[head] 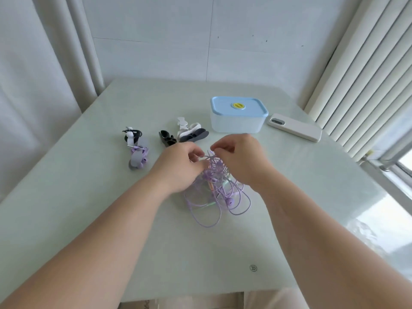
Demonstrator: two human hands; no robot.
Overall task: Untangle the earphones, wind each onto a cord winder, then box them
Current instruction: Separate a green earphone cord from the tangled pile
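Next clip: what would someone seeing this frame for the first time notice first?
The tangle of lilac earphone cords at the centre of the pale glossy table, with the left hand and right hand both pinching strands at its top. Behind it to the right stands a translucent plastic box with a pale blue lid, closed; far left lies a grey cord winder wrapped in lilac cord.
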